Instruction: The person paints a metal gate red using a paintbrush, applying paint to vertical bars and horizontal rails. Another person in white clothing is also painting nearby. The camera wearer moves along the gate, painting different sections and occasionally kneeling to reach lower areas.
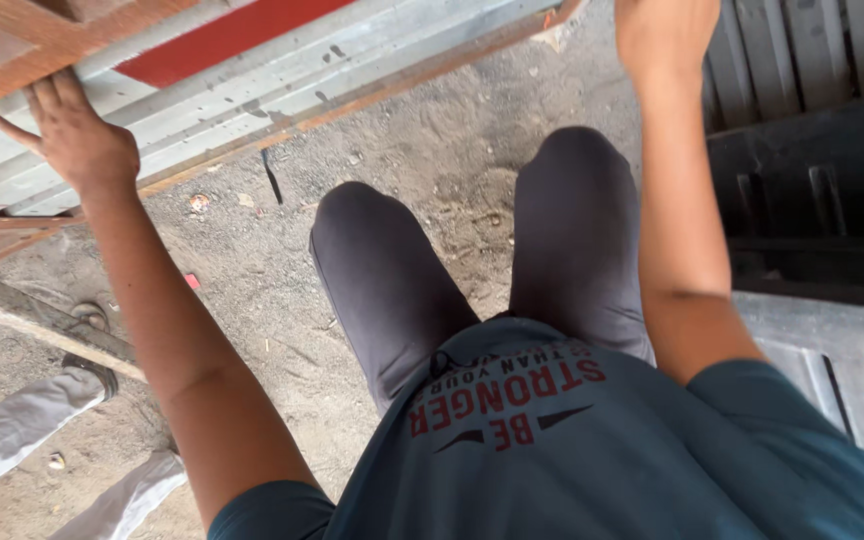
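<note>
Grey, sandy ground point(252, 290) strewn with small debris fills the middle of the frame, seen from above past the person's dark grey trousers point(472, 270) and teal printed shirt point(592, 450). Across the upper left runs a long reddish-brown wooden frame with pale grey metal sheeting and a red strip point(282, 60). The left hand point(77, 135), at the upper left of the frame, is spread open with fingers splayed, its palm pressed flat against the underside edge of that frame, where a brown wooden rail crosses the corner; it clasps nothing. The right hand point(662, 30) is raised at the top of the frame, right of centre, cut off by the upper edge, so it cannot be told whether it is released or closed on something; it lies near the far right end of the same frame's lower rail, well apart from the left hand. At the right stand dark slatted crates point(812, 200), and below them lies a pale grey panel point(832, 360). At the lower left, another person's legs in light grey trousers point(12, 430) and a sandalled foot point(87, 365) stand beside a weathered wooden plank point(32, 318).
</note>
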